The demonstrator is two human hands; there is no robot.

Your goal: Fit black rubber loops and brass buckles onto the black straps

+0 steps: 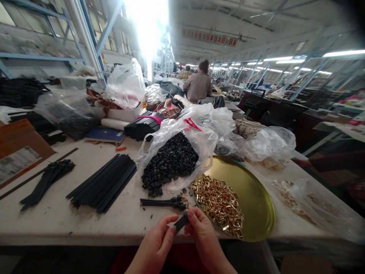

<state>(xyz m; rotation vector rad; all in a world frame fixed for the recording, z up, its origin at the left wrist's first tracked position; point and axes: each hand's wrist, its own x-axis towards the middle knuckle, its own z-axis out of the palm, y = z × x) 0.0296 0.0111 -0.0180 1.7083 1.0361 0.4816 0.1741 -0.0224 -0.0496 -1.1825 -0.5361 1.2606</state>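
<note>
Both hands — left hand (156, 243) and right hand (203, 236) — are showing bare, wearing no gloves, rings or sleeves, entering at six o'clock.

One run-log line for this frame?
left hand: pinching strip | right hand: pinching strip | gold clips on tray beside

Bare tabletop (85, 220) left of gold tray (256, 201): open passage. Black strip bundle (104, 186) farther left blocks. Bag of black rings (171, 161) just behind tray. Finished strips (164, 202) just left of tray.
</note>
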